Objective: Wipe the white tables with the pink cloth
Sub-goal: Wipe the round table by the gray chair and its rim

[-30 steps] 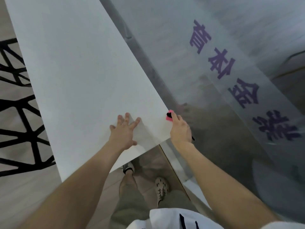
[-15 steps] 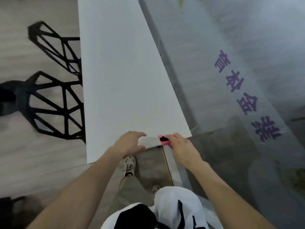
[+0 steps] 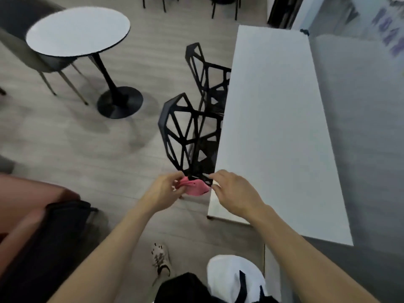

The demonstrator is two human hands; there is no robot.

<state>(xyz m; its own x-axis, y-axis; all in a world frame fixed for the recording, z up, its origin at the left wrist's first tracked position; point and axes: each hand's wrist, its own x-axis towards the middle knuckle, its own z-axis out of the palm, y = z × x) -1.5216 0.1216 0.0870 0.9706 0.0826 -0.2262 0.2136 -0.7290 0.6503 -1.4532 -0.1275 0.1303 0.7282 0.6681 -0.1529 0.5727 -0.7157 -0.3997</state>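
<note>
We think we are fixing the pink cloth [image 3: 195, 188] in the lower middle of the frame, so we should fold it flat with a clean side out and get a good hold before we wipe. Our left hand [image 3: 162, 191] pinches one end with bent fingers, and our right hand [image 3: 235, 193] seems to pinch the other end, though the blur makes that hard to tell. The cloth hangs in the air just off the left edge of the long white table [image 3: 273, 127], and the round white table [image 3: 78, 31] waits in the upper left, past the black chairs [image 3: 190, 132].
</note>
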